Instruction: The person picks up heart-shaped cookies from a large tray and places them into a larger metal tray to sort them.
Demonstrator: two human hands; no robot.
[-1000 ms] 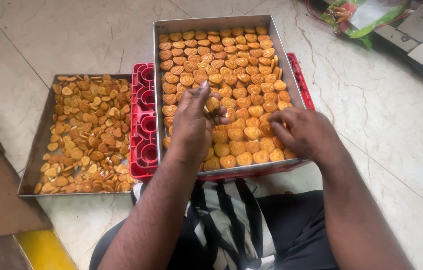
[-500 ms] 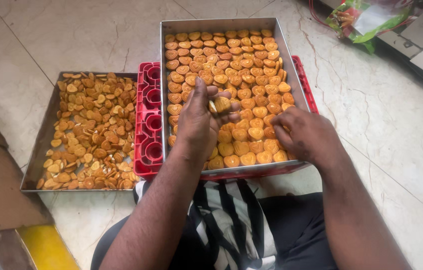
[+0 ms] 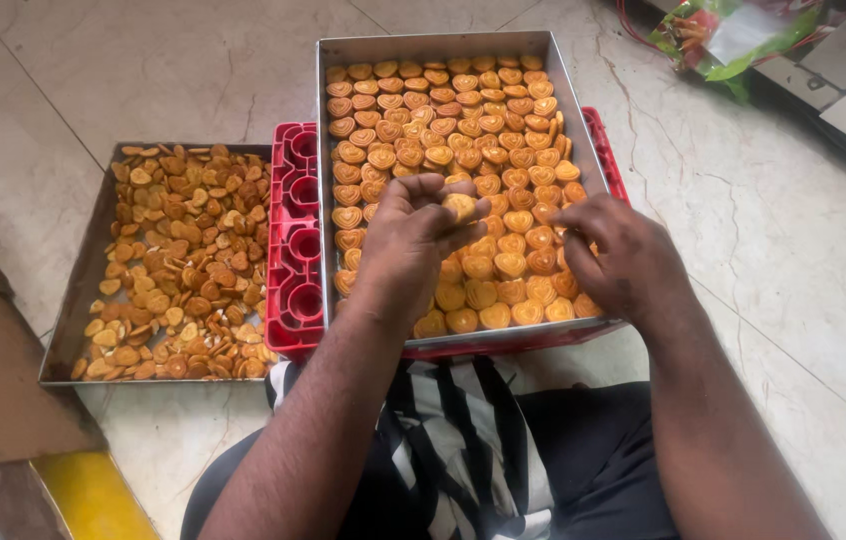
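Head view: two trays on floor (image 3: 793, 250). Right tray (image 3: 443, 47) on one red crate (image 3: 295, 240), biscuits in neat rows, too many to count. Left tray (image 3: 83, 300): loose heap. Left hand (image 3: 408, 245) fingers pinch one biscuit (image 3: 460, 207) above right tray. Right hand (image 3: 623, 260) fingers curled among rows; grip unclear.

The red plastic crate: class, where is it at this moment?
In the head view, the red plastic crate sits under the metal tray of neat heart-shaped biscuits, its left edge beside the tray of loose biscuits.
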